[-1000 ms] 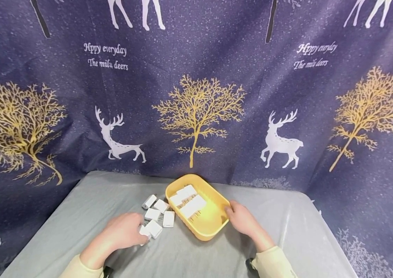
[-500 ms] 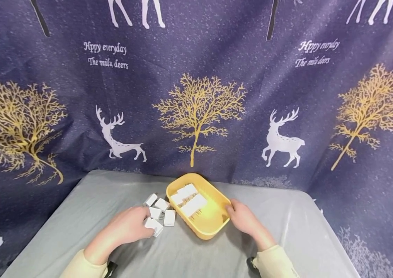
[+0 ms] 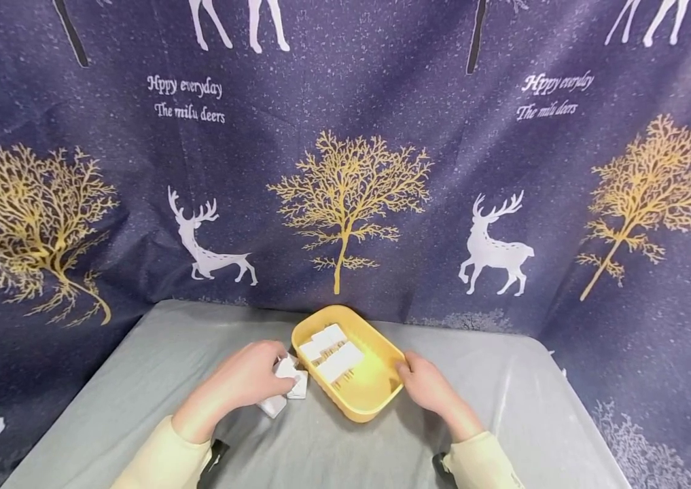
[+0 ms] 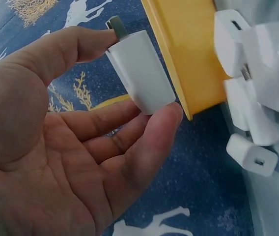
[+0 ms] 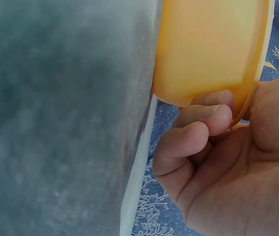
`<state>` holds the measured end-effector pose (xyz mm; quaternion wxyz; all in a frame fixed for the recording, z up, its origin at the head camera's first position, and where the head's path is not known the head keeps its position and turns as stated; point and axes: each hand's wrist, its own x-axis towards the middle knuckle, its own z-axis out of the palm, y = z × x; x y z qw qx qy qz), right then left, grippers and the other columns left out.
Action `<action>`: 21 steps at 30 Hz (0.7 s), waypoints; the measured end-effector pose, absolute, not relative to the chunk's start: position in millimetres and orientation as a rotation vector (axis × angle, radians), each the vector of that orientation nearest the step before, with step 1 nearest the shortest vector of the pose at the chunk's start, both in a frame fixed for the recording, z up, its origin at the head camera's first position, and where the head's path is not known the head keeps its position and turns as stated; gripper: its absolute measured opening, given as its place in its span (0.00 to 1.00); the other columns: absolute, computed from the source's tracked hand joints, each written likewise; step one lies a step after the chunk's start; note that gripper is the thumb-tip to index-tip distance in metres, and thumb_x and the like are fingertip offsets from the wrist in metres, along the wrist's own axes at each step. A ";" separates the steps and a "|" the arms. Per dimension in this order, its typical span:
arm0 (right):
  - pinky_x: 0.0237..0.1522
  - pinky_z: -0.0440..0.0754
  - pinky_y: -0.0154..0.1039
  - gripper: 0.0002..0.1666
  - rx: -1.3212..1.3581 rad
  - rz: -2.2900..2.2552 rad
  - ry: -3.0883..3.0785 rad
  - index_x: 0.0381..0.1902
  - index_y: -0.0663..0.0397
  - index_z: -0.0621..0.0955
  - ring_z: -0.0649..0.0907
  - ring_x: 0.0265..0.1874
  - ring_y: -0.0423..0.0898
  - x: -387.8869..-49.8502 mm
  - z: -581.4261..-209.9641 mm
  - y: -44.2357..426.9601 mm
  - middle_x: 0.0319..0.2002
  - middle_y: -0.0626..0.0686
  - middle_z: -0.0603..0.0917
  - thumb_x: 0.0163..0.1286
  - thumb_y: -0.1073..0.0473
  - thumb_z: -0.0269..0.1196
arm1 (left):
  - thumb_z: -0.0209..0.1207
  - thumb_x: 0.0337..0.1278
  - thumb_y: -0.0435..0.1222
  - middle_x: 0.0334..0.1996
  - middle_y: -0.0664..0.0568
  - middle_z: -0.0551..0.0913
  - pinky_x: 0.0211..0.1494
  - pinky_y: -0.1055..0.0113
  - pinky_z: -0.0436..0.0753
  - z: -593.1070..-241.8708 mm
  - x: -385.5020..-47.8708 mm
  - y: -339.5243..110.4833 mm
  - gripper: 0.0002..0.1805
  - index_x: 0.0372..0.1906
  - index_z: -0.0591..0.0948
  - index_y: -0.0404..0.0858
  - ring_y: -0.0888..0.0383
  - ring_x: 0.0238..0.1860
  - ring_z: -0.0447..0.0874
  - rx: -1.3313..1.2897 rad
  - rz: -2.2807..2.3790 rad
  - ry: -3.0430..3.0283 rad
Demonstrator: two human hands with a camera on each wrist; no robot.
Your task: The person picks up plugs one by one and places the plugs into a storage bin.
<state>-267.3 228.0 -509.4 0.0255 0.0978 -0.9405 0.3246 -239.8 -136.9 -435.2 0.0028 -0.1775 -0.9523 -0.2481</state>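
The curtain at twelve o'clock reads "Hppy everyday"; over the grey table, left hand pinches a white plug, right hand grips yellow tray at three.

The plugs are white, one dim prong seemingly grey, the tray yellow, the backdrop navy with gold trees.

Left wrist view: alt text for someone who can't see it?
A left hand pinches a white plug, metal prong at the top. Right of it are a yellow bin and, farther right, more white plugs on a grey table.
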 end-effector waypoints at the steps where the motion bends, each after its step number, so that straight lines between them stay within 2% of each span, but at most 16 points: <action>1: 0.35 0.76 0.48 0.13 0.304 1.002 -2.906 0.35 0.50 0.75 0.75 0.26 0.46 -267.2 -509.4 228.0 0.25 0.48 0.73 0.86 0.60 0.57 | 0.77 0.50 0.44 0.29 0.60 0.81 0.34 0.57 0.77 -433.0 -241.1 -134.2 0.13 0.36 0.84 0.46 0.59 0.29 0.76 -0.560 -0.796 -2.985; 9: 0.34 0.76 0.48 0.13 0.307 0.996 -2.907 0.35 0.50 0.76 0.75 0.26 0.46 -265.7 -507.5 226.5 0.25 0.48 0.73 0.86 0.60 0.57 | 0.75 0.54 0.44 0.26 0.59 0.78 0.33 0.58 0.76 -423.8 -255.0 -113.2 0.12 0.34 0.83 0.46 0.59 0.28 0.75 -0.585 -0.824 -2.952; 17: 0.36 0.77 0.49 0.11 0.311 0.978 -2.909 0.36 0.50 0.76 0.75 0.27 0.46 -266.3 -509.9 227.8 0.25 0.48 0.73 0.86 0.60 0.57 | 0.74 0.53 0.44 0.26 0.58 0.77 0.33 0.57 0.75 -423.9 -265.8 -95.8 0.12 0.34 0.82 0.45 0.57 0.29 0.74 -0.607 -0.819 -2.909; 21: 0.37 0.78 0.49 0.12 0.314 0.973 -2.906 0.36 0.50 0.76 0.76 0.28 0.46 -268.2 -510.3 227.7 0.25 0.47 0.73 0.86 0.60 0.58 | 0.74 0.53 0.45 0.28 0.57 0.80 0.36 0.56 0.77 -427.1 -269.2 -90.1 0.14 0.38 0.84 0.43 0.56 0.30 0.76 -0.622 -0.833 -2.895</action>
